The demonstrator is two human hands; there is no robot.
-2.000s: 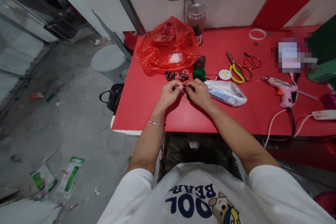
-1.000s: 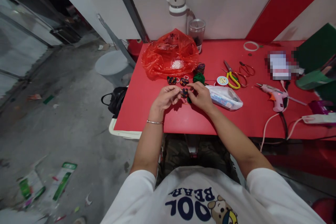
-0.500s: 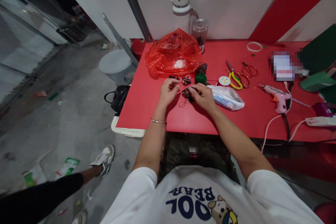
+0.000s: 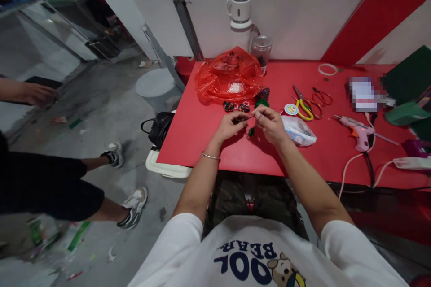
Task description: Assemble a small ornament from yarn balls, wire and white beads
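My left hand and my right hand are held close together above the red table, both pinched on a thin thread with a small dark beaded piece between them. A small dark green bit hangs under the piece. Just beyond my hands lie two multicoloured beaded pieces and a ball of green yarn. A clear plastic bag of beads lies right beside my right hand.
A red plastic bag holds white beads. Yellow-handled scissors, a thread spool, small red scissors and a pink glue gun lie to the right. Another person walks past on the left floor, near a black bag.
My hands lifted the beaded piece slightly and drew the thread taut between them. A person walked into view on the left. The camera shifted a little.
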